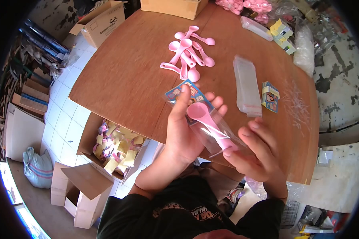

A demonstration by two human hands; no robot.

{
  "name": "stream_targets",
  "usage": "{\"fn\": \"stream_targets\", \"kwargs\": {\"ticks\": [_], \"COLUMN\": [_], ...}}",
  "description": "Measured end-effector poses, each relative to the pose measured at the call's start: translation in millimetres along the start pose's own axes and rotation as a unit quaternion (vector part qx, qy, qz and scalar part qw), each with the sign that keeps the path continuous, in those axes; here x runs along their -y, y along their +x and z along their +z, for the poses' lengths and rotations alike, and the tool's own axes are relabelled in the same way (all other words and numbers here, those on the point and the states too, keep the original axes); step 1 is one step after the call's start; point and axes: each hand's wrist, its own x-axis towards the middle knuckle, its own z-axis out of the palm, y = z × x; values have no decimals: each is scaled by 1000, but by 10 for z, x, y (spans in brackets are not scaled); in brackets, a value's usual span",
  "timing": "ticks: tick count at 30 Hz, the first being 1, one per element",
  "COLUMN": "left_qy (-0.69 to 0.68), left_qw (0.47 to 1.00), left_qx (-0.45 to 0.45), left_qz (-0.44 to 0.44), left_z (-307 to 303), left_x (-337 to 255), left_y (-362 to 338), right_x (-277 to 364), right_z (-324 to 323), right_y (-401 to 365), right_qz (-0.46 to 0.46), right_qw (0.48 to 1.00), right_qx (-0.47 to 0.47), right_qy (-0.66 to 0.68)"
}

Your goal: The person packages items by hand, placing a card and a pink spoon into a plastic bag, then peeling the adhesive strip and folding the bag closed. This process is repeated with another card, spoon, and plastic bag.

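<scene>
In the head view my left hand [183,127] is closed around a clear plastic bag [205,141], its thumb pressing on a blue printed card [192,93] at the upper end. Inside the bag lies a pink measuring spoon [211,126], bowl toward the card and handle toward me. My right hand [259,153] is at the lower end, thumb touching the bag near the handle tip, other fingers curled and apart from the thumb. Beyond my hands, several pink spoons [184,47] form a loose pile on the brown table [123,75].
Right of my hands lie a stack of clear bags [247,85], a banded stack of cards [270,97] and thin clear strips [297,105]. An open carton [87,135] with packed items stands at lower left. A cardboard box [169,7] sits at the table's far edge.
</scene>
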Motion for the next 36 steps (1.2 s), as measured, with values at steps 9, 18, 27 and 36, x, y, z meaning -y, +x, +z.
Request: {"fn": "stream_targets", "kwargs": {"ticks": [9, 18, 27, 36], "left_qy": [80, 169, 266, 561], "left_qw": [995, 974, 944, 725], "left_qx": [26, 61, 140, 268], "left_qz": [53, 142, 135, 299], "left_z": [-118, -81, -32, 259], "left_x": [8, 58, 112, 343], "left_y": [-14, -47, -23, -39], "right_x": [-161, -870, -689, -238], "right_z": [-588, -507, -562, -545], "right_y": [221, 482, 459, 683], "right_qz": [223, 387, 419, 422], "right_qw": [974, 918, 883, 871], "right_qx": [-42, 73, 17, -41], "right_qy": [-21, 36, 212, 247]}}
